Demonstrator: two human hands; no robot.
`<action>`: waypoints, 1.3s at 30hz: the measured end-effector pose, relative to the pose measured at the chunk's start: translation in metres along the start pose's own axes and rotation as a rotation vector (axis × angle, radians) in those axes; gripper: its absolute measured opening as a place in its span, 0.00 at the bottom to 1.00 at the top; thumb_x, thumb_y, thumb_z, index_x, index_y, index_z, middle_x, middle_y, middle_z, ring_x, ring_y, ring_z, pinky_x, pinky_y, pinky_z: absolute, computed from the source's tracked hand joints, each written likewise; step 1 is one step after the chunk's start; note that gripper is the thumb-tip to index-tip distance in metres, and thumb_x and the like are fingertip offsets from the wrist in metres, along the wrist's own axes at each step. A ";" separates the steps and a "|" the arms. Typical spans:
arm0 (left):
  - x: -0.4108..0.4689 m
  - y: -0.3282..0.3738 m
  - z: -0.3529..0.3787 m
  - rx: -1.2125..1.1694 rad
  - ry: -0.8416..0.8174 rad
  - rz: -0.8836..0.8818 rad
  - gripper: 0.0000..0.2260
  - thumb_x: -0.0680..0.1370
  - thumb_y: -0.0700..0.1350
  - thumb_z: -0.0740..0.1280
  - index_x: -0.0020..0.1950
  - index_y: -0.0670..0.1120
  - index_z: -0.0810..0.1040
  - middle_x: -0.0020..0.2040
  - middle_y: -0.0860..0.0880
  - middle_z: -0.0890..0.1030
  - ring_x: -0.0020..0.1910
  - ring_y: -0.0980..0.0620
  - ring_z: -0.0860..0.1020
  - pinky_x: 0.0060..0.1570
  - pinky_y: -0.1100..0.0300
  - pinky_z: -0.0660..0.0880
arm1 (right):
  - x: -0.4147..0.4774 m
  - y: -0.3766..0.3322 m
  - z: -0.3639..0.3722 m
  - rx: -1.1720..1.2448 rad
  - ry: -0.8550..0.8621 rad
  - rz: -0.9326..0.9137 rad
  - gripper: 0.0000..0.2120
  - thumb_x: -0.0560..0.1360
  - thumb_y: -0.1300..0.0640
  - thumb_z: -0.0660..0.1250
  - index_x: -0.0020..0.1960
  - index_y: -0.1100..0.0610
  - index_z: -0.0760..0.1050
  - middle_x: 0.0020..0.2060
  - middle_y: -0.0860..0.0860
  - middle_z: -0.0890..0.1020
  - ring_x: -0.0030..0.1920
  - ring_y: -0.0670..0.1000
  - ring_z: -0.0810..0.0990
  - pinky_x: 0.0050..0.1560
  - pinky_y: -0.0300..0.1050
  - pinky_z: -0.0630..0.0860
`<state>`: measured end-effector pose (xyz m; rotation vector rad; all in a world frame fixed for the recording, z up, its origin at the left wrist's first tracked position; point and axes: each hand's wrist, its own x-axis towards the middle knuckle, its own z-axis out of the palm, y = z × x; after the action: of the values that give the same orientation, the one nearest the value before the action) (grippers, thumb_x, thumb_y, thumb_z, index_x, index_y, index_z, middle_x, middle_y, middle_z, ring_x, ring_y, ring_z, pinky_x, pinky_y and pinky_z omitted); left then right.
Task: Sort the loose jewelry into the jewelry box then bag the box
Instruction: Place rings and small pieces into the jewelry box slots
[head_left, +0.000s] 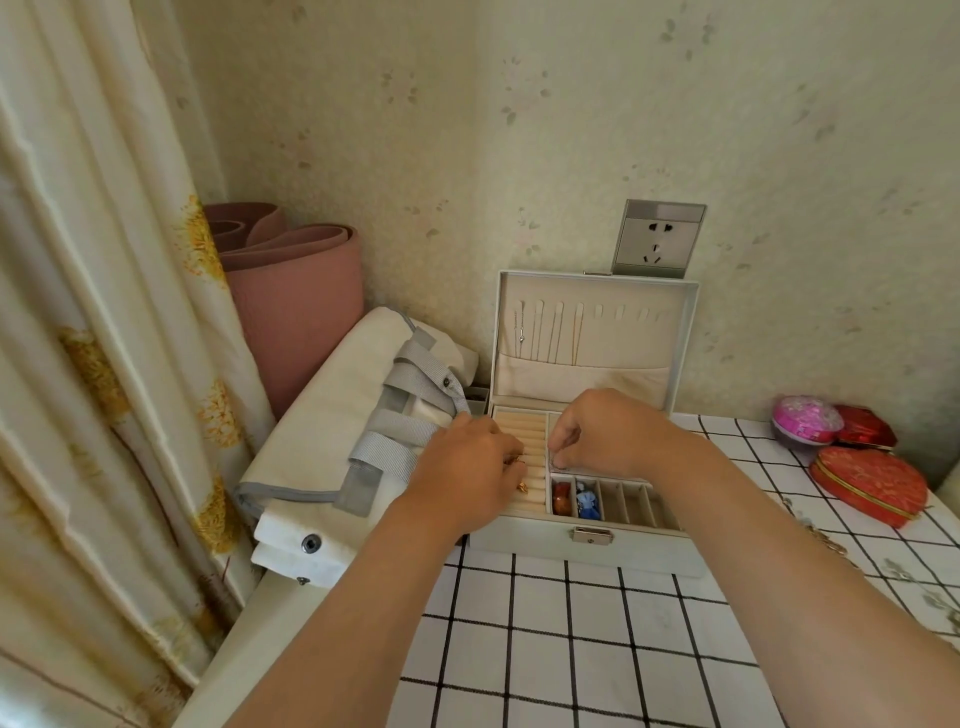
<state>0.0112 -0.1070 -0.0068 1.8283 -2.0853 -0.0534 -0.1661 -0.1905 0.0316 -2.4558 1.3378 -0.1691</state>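
Note:
A pale jewelry box (587, 548) stands open on the checked tablecloth, its lid (592, 332) upright against the wall with thin chains hanging in it. My left hand (467, 467) hovers over the ring rolls at the box's left, fingers curled round a small gold ring (521, 486). My right hand (602, 431) reaches into the upper right compartment and pinches a small silvery piece (558, 461). Small front compartments hold a red-brown piece (561, 501) and a blue piece (588, 504). A white canvas bag with grey straps (353, 431) lies left of the box.
A gold chain (826, 543) lies on the cloth at the right. Red heart-shaped tins (867, 486) and a pink round case (805, 418) sit at the far right. A rolled pink mat (296, 291) stands in the corner by the curtain (93, 312). A wall socket (657, 239) is above the lid.

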 end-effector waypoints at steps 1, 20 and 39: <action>0.000 -0.001 0.001 -0.012 0.010 -0.003 0.16 0.81 0.55 0.60 0.67 0.54 0.77 0.60 0.52 0.76 0.61 0.52 0.68 0.63 0.53 0.68 | 0.001 0.000 0.001 -0.011 0.006 0.002 0.02 0.71 0.53 0.76 0.44 0.47 0.86 0.39 0.39 0.85 0.44 0.39 0.81 0.54 0.48 0.81; 0.001 0.007 -0.006 -0.185 0.130 -0.019 0.13 0.80 0.46 0.65 0.64 0.52 0.78 0.55 0.55 0.80 0.57 0.56 0.72 0.56 0.61 0.71 | -0.001 -0.006 -0.001 -0.027 0.007 0.032 0.05 0.73 0.55 0.75 0.38 0.48 0.84 0.38 0.41 0.85 0.43 0.42 0.82 0.52 0.49 0.81; 0.005 0.012 -0.030 -0.924 0.186 -0.329 0.05 0.77 0.43 0.70 0.46 0.53 0.85 0.38 0.56 0.84 0.33 0.68 0.78 0.41 0.69 0.72 | -0.007 -0.025 -0.013 0.697 0.180 -0.055 0.05 0.77 0.56 0.71 0.48 0.52 0.86 0.35 0.48 0.86 0.27 0.42 0.73 0.32 0.34 0.72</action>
<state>0.0081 -0.1038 0.0253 1.4595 -1.2570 -0.7584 -0.1537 -0.1757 0.0527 -1.9092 1.0366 -0.7478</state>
